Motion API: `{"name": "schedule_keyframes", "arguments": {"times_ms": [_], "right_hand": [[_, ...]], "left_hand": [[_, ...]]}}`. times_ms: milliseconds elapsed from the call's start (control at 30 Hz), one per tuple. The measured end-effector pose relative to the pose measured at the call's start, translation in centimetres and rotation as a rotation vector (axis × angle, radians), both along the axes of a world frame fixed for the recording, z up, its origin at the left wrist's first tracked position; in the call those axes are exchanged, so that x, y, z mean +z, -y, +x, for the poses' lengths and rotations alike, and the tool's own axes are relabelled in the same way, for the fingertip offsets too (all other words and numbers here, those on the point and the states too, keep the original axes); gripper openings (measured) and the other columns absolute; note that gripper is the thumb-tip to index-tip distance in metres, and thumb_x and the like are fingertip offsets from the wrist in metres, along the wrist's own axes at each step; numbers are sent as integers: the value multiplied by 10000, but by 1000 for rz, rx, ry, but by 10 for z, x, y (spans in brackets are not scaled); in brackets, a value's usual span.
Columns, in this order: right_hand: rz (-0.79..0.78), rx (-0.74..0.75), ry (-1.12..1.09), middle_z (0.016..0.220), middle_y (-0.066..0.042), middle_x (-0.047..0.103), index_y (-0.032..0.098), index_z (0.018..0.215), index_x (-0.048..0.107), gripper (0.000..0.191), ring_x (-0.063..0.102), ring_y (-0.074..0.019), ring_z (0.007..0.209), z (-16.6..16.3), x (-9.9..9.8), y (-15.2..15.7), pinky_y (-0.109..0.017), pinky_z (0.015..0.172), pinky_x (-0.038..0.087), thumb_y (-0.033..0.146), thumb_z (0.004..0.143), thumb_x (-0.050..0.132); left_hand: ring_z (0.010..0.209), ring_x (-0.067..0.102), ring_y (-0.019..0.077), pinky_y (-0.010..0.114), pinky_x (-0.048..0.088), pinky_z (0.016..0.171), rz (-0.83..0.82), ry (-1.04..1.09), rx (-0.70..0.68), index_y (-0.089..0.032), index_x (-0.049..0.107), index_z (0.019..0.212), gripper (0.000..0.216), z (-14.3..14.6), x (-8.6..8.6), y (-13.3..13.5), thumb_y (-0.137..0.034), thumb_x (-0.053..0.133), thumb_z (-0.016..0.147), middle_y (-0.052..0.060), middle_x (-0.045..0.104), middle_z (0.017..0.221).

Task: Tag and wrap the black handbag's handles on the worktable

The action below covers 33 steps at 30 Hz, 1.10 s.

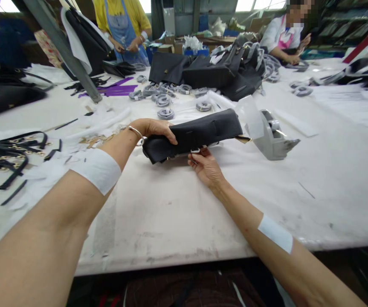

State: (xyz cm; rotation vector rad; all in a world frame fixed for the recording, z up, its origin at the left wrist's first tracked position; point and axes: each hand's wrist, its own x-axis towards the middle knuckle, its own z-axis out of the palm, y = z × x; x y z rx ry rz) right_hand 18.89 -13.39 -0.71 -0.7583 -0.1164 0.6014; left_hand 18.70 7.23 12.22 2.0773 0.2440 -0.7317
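A small black bag point(199, 132) lies on its side over the white table point(177, 213), just beyond my hands. My left hand point(156, 128) is closed over the bag's left end, fingers wrapped across its top; a thin bangle sits on that wrist. My right hand point(204, 166) is under the bag's near edge, with its fingertips pinched at a small white piece point(195, 150) on the underside. A gold metal fitting point(244, 138) sticks out at the bag's right end.
A grey tape dispenser point(275, 138) stands right of the bag. Black straps point(7, 149) lie at the left. Wrapped strap coils point(165, 113) and a heap of black bags point(222, 70) lie beyond. Two other people work at the far side.
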Motion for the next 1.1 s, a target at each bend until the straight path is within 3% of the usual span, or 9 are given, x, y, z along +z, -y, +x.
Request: {"name": "schedule_keyframes", "arguments": {"times_ms": [500,800,933,1100], "right_hand": [[129,92,-50,736,102,585,287,939,568,412,546,-69,623,-13,8,3,-216,607,482,90,629,753],[125,122,-75,582,114,462,236,699,467,330,424,-58,515,-10,11,-6,-197,504,383,82,604,743],[60,103,-121,627,98,554,233,720,502,342,490,-67,546,-7,13,-6,-187,488,402,86,577,775],[-167,135,-142,747,39,661,191,822,603,337,629,-113,646,-21,18,10,-221,575,528,113,572,815]], "left_hand": [[758,704,266,351,577,728,-30,-21,15,-175,670,961,468,0,-3,-3,-258,763,511,69,745,820],[783,699,264,342,567,738,-41,-13,2,-186,674,983,484,-3,-5,0,-257,759,512,58,745,851],[755,697,252,320,566,693,-42,-7,-9,-186,650,1033,524,-2,-5,-2,-257,752,525,54,743,863],[808,687,268,327,559,698,39,49,-80,-194,623,1101,565,-7,-9,3,-325,738,563,57,730,934]]}}
